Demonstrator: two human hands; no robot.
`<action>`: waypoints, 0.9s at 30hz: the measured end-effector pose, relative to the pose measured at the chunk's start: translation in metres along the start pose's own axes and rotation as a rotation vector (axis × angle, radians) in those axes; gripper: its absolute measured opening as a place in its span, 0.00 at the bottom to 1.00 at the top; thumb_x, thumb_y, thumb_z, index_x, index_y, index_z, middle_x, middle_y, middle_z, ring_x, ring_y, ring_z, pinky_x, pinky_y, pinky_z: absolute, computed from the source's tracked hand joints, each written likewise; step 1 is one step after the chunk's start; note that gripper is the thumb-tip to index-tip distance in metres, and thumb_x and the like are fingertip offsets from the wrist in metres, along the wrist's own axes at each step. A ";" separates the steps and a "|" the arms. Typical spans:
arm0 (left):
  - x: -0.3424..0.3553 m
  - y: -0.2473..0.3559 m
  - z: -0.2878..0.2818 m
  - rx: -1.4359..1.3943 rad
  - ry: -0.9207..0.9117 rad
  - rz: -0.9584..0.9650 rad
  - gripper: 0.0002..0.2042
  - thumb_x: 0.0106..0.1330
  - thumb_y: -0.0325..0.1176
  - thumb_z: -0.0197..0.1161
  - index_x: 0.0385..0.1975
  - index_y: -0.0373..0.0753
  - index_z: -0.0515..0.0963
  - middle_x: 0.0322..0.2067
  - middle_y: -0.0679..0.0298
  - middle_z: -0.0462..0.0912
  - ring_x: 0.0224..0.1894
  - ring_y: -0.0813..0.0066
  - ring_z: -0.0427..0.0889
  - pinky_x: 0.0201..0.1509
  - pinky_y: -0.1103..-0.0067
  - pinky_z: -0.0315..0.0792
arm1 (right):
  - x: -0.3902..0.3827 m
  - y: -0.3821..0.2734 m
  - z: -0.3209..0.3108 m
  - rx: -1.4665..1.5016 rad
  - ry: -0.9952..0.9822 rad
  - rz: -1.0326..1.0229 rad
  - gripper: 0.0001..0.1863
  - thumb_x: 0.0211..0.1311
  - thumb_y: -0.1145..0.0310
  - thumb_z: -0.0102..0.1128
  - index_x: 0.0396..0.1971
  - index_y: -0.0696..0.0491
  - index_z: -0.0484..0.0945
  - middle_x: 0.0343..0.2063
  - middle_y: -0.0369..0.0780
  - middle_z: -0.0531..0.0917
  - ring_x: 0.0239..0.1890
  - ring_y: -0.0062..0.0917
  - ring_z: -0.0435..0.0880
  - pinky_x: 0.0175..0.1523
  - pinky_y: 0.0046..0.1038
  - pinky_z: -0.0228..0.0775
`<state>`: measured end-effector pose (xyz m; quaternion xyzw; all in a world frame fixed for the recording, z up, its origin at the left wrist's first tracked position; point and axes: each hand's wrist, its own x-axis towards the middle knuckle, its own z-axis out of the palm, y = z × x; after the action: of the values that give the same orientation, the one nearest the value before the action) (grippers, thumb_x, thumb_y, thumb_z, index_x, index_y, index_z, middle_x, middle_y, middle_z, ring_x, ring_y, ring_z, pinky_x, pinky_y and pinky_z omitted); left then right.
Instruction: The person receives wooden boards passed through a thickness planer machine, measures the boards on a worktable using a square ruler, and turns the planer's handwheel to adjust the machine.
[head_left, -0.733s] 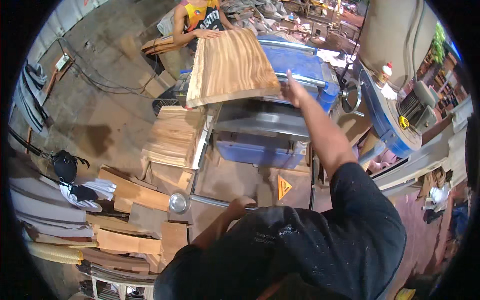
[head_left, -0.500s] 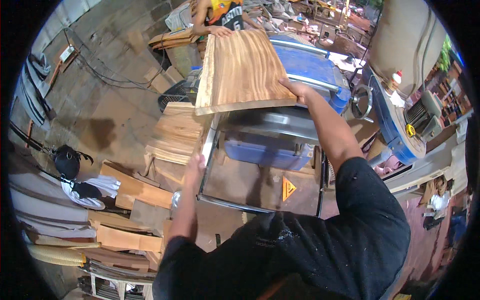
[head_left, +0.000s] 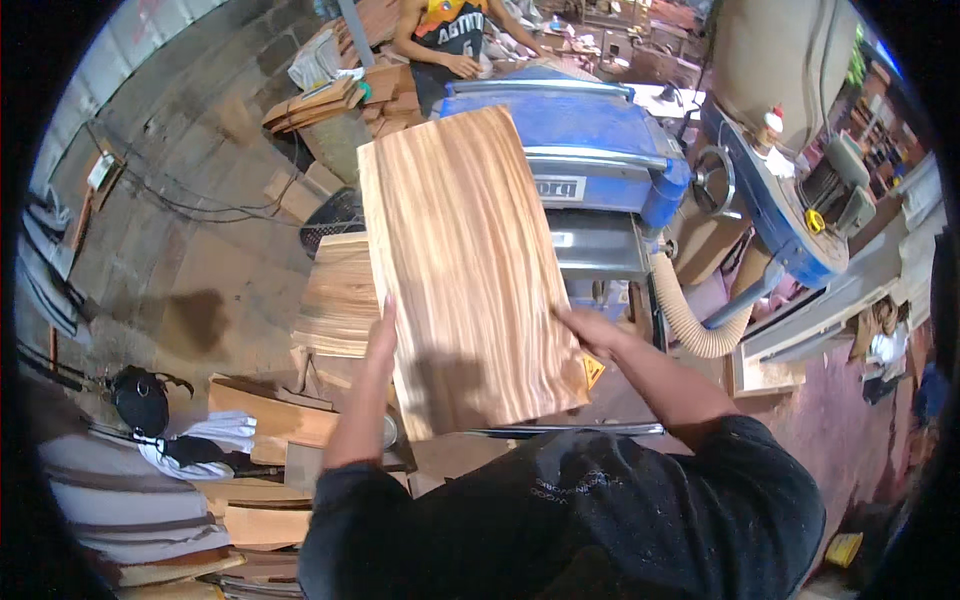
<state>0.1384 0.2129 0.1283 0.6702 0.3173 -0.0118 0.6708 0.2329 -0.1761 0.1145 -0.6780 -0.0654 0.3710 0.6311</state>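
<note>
A wide wooden board (head_left: pixel 465 260) with light and dark grain stripes is held up in front of me, tilted toward my body. My left hand (head_left: pixel 384 335) grips its left edge, the fingers partly hidden behind the wood. On the opposite edge, my right hand (head_left: pixel 588 328) has its thumb on the face and its other fingers out of sight underneath. Just beyond the board stands a blue thickness planer (head_left: pixel 580 125) with a metal bed (head_left: pixel 605 245). Beside the board's left edge, more striped boards (head_left: pixel 335 300) lie lower down.
Across the planer stands another person (head_left: pixel 450 40) in a yellow and black top. A ribbed hose (head_left: pixel 690 315) curves beside a blue machine table (head_left: pixel 790 235) holding a glue bottle (head_left: pixel 770 130). A black basket (head_left: pixel 335 218) and wood offcuts (head_left: pixel 310 105) are at back left; planks (head_left: pixel 275 420) lie at left.
The board has come down toward me, away from the other person, whose hand is off it. My left hand, free before, now holds its left edge; my right hand has moved nearer.
</note>
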 end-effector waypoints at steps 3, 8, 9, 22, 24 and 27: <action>-0.048 -0.080 0.001 0.019 0.148 0.101 0.36 0.68 0.60 0.45 0.61 0.29 0.63 0.55 0.50 0.72 0.55 0.63 0.71 0.57 0.71 0.66 | 0.008 0.009 0.031 -0.040 0.311 -0.122 0.34 0.59 0.47 0.59 0.52 0.63 0.71 0.45 0.48 0.80 0.46 0.32 0.78 0.52 0.31 0.68; -0.086 -0.132 0.023 0.212 0.168 -0.062 0.35 0.66 0.60 0.49 0.53 0.27 0.70 0.45 0.49 0.77 0.46 0.60 0.76 0.50 0.70 0.69 | -0.058 0.055 0.032 -0.149 0.536 -0.060 0.31 0.59 0.51 0.61 0.50 0.64 0.73 0.42 0.50 0.81 0.44 0.34 0.80 0.51 0.33 0.70; -0.076 -0.152 0.027 0.286 0.200 0.116 0.33 0.66 0.58 0.49 0.51 0.28 0.72 0.41 0.52 0.78 0.41 0.62 0.76 0.46 0.70 0.70 | -0.065 0.054 0.028 -0.123 0.533 -0.014 0.30 0.59 0.52 0.62 0.50 0.64 0.74 0.42 0.50 0.81 0.44 0.34 0.81 0.51 0.33 0.70; -0.041 -0.111 0.136 0.314 -0.128 -0.261 0.34 0.63 0.60 0.53 0.51 0.29 0.72 0.43 0.54 0.77 0.42 0.62 0.75 0.44 0.65 0.70 | -0.103 0.089 -0.031 -0.189 0.659 0.305 0.38 0.59 0.41 0.55 0.51 0.65 0.72 0.44 0.51 0.81 0.45 0.37 0.80 0.51 0.34 0.70; -0.026 -0.114 0.140 0.416 -0.147 -0.310 0.37 0.63 0.63 0.50 0.55 0.30 0.69 0.49 0.52 0.75 0.47 0.57 0.74 0.48 0.62 0.68 | -0.102 0.072 -0.041 -0.315 0.601 0.312 0.41 0.58 0.36 0.51 0.50 0.64 0.74 0.44 0.51 0.81 0.46 0.37 0.81 0.50 0.33 0.70; 0.048 -0.211 0.099 0.216 -0.316 -0.250 0.33 0.65 0.59 0.52 0.54 0.30 0.71 0.45 0.56 0.77 0.45 0.65 0.76 0.46 0.70 0.71 | -0.069 0.108 -0.062 -0.020 0.454 0.159 0.41 0.58 0.35 0.51 0.49 0.63 0.75 0.44 0.51 0.81 0.46 0.35 0.81 0.50 0.32 0.70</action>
<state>0.1241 0.1210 -0.0909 0.6835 0.2857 -0.2336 0.6298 0.1788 -0.2859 0.0420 -0.7534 0.1281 0.2570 0.5916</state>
